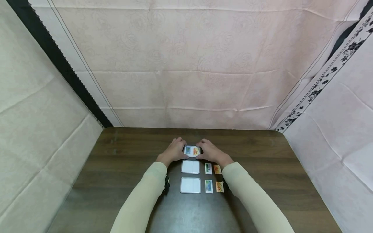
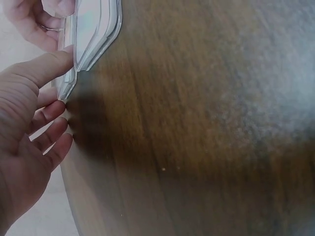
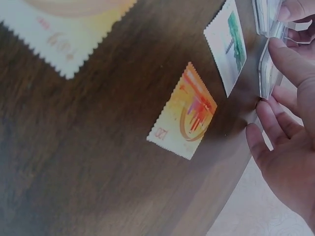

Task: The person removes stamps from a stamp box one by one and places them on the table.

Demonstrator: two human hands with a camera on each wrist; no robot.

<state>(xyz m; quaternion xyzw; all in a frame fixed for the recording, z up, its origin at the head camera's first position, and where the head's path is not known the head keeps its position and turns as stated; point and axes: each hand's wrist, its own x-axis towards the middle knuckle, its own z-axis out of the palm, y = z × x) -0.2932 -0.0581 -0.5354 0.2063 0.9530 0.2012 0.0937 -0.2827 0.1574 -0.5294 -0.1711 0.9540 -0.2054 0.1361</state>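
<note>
The table [image 1: 276, 168] looks like smooth, slightly glossy wood; the cases [image 1: 190, 185] are of shiny clear plastic, the stamps [image 1: 209, 186] of paper.

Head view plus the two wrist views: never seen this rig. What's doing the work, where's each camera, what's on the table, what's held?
There is no robot here: a person works with two bare hands. The wide picture comes from a camera on the head, looking forward and down. The other two come from cameras worn on the left and right wrists, each looking at that hand's work.

The left hand and right hand hold opposite sides of the far case, which shows two stamps inside. Nearer the person, on the wooden table, lie the middle case and the near case. Right of each lies a bluish or greenish stamp and an orange stamp.
</note>
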